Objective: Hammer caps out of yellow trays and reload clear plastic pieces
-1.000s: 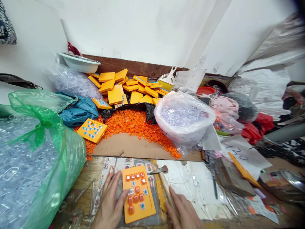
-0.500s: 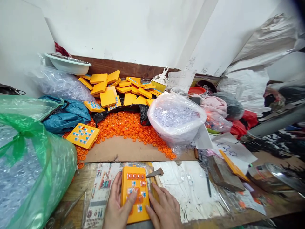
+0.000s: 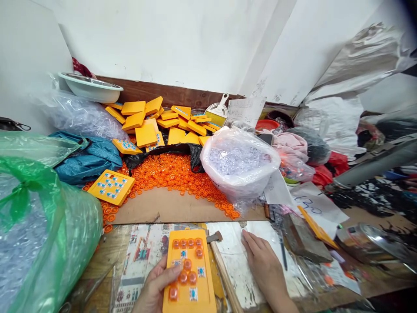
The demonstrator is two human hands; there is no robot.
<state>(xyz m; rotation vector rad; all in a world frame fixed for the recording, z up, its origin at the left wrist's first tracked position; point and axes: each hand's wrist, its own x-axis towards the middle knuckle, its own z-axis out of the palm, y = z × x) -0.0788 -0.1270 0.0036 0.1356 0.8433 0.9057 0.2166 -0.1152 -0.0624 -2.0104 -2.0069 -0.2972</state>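
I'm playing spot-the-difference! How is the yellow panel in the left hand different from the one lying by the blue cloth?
The held panel carries several orange domes; the lying panel shows mostly clear-and-blue pieces. The held panel is gripped by the left hand, while the lying panel rests among loose orange pieces. Both are flat and yellow, with some blue-marked pieces.
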